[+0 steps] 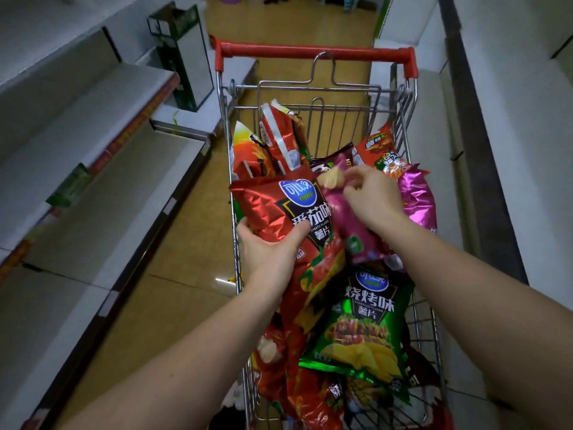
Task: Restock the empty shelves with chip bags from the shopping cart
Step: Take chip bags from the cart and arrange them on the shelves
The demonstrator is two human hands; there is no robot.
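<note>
A wire shopping cart (316, 110) with a red handle (313, 52) fills the middle of the frame, heaped with chip bags. The person's left hand (269, 246) grips a red tomato-flavour bag (279, 209) at centre, thumb curled over its front and fingers tucked behind its left edge, so the bag stands lifted above the pile. The right hand (369, 197), just right of centre, has its fingertips curled into a pinch on the top of a purple bag (350, 225) that lies beside the red one. Below them, in the lower middle, a green barbecue-flavour bag (362, 330) rests on top of more red bags. A shiny pink bag (417, 197) leans against the cart's right side, and several red bags stand upright toward the far end. Grey empty shelves (93, 125) run down the left of the frame above the tan floor (173, 290).
</note>
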